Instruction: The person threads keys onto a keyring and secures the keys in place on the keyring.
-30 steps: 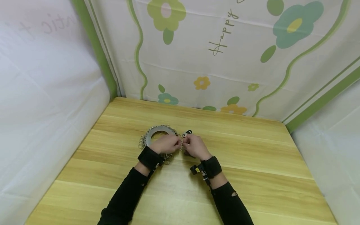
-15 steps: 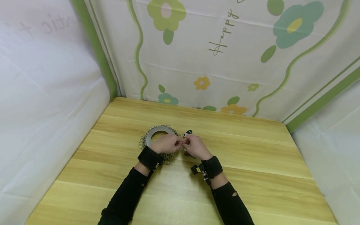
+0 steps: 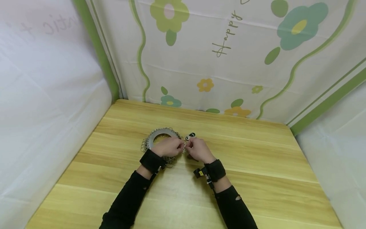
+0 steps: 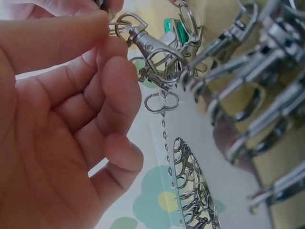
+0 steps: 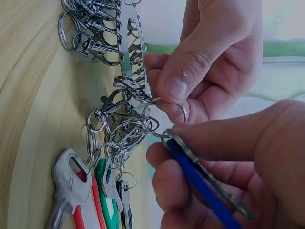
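A round metal key-ring holder (image 3: 164, 130), edged with many swivel clasps, lies on the table partly under my left hand (image 3: 170, 146). The left thumb and forefinger pinch a split ring (image 5: 185, 112) at the end of one clasp. Close by on the right, my right hand (image 3: 201, 150) holds a key (image 5: 195, 164) with a blue tag (image 5: 204, 187) between thumb and fingers. In the right wrist view the key's head meets a thin ring (image 5: 151, 123) at the left fingertips. Whether the key is threaded on it cannot be made out.
Other keys hang from the holder beside my hands: a silver key (image 5: 71, 177), a red-and-white tag (image 5: 89, 205) and a green tag (image 5: 110, 195). A black-and-white tag (image 3: 190, 136) lies just beyond my right hand. White cloth walls (image 3: 206, 63) border the wooden table (image 3: 257, 159).
Both hands stay in the same place, with only slight finger movement at the ring. The holder has not moved.
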Tool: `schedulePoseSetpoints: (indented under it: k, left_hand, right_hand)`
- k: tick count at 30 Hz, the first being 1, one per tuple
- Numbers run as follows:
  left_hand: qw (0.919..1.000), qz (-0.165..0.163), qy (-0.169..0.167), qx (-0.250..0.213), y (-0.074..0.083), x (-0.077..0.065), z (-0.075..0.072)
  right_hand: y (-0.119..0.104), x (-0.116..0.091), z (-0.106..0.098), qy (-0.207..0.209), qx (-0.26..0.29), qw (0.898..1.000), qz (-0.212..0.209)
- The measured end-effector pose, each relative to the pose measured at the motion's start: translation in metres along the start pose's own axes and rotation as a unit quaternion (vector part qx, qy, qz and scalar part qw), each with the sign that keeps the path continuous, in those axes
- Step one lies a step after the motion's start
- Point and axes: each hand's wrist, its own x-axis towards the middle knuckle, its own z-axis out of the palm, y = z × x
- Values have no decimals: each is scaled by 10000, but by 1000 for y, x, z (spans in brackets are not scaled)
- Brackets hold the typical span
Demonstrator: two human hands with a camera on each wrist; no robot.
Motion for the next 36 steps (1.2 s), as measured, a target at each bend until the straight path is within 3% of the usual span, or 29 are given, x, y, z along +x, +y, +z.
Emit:
schedulePoseSetpoints:
  k: [13,27,36]
  left_hand:
    - [9998,-187,-30,-17,-1,1,4]
    - [10000,-3,12,-38,-2,3,3]
    - [9999,-106,-21,-23,2,1,1]
  right_hand:
    - [-3,-3,-1,-285,180,9989,-319]
    - [-1,0,-1,-51,205,9994,274]
    - [-4,0,-1,-126,-138,9997,-176]
